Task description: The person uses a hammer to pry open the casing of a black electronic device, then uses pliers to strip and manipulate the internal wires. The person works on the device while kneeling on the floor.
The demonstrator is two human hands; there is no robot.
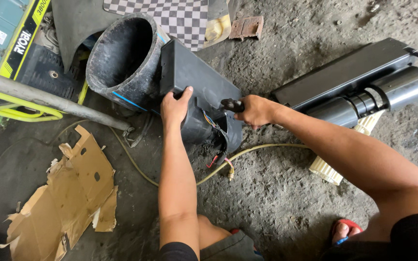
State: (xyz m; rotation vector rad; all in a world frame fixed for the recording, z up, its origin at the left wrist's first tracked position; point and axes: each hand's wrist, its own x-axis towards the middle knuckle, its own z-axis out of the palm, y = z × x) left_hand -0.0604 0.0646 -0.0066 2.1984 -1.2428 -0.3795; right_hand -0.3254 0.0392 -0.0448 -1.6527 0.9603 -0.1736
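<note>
A black plastic housing (pixel 194 79) with a round motor end and loose coloured wires (pixel 218 157) lies on the dirty concrete floor. My left hand (pixel 174 107) grips its near edge, fingers curled over the top. A dark tool handle (pixel 231 104) is held in my right hand (pixel 256 110), its tip pressed against the motor end of the housing. The tool's tip is hidden behind the housing.
A short wide black pipe section (pixel 122 55) lies behind the housing. A long black duct part (pixel 359 79) and a white ribbed fan wheel (pixel 337 169) lie at right. Torn cardboard (pixel 68 193), a yellowish hose (pixel 267 147), a metal bar (pixel 49 99) and a generator (pixel 6 38) are at left.
</note>
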